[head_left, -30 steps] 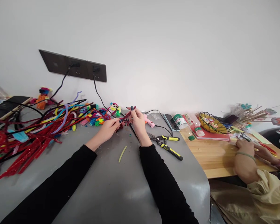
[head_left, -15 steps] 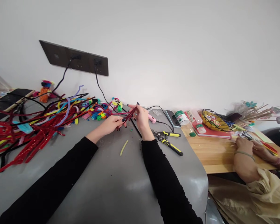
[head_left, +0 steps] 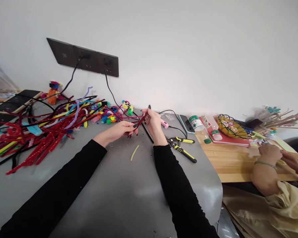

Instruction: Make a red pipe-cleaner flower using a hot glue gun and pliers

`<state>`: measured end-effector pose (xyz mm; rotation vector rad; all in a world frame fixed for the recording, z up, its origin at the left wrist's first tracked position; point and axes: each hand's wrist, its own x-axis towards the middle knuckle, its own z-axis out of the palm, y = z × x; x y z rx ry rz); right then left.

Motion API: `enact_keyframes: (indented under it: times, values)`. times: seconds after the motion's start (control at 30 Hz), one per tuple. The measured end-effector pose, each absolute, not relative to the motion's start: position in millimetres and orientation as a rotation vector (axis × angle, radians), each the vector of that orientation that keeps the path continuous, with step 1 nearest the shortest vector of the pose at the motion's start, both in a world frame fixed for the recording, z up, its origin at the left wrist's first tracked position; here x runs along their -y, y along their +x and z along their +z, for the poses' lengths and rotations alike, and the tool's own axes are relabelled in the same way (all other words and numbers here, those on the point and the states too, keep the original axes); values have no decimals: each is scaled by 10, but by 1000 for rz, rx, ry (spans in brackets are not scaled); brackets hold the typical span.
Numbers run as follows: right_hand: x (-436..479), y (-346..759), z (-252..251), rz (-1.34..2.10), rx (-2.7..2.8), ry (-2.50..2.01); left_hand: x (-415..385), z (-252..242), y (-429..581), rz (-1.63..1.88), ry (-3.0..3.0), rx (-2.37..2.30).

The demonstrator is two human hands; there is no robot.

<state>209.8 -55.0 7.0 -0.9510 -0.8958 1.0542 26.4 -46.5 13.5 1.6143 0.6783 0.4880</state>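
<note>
Between my two hands, above the grey table, is a dark red pipe cleaner. My left hand pinches its lower end, with a ring on one finger. The fingers of my right hand are closed on its upper end; part of it is hidden behind them. A short yellow-green pipe cleaner piece lies on the table below my hands. Yellow-and-black pliers rest right of my right wrist, and a pink tool with a cord lies just behind that hand.
A heap of loose pipe cleaners spreads across the left, with small fuzzy figures by the wall. Phones, plastic bottles and a yellow basket stand along the back. At right, a co-worker's hands work over a wooden table.
The view has shifted slightly, so most things sit a little further right. My hands keep hold of the red pipe cleaner, with small finger movements. The co-worker's hands have moved a little.
</note>
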Motion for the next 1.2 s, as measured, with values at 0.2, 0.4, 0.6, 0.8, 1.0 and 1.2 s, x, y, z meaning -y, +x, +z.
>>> enact_keyframes:
  times: [0.2,0.4,0.6,0.8,1.0,1.2]
  values:
    - [522,2112,69,1026,875,-907,474,73,309,661,1394,-732]
    - [569,2037,86,1079,943,-889,486,80,344,769,1366,-773]
    - [582,2027,104,1101,942,-895,465,68,359,820,1586,-916]
    - [575,2029,98,1075,896,-881,446,40,343,635,1719,-853]
    - [564,2030,101,1096,845,-862,453,27,333,552,1658,-775]
    - [565,2057,124,1022,847,-896,490,-24,351,804,2051,-986]
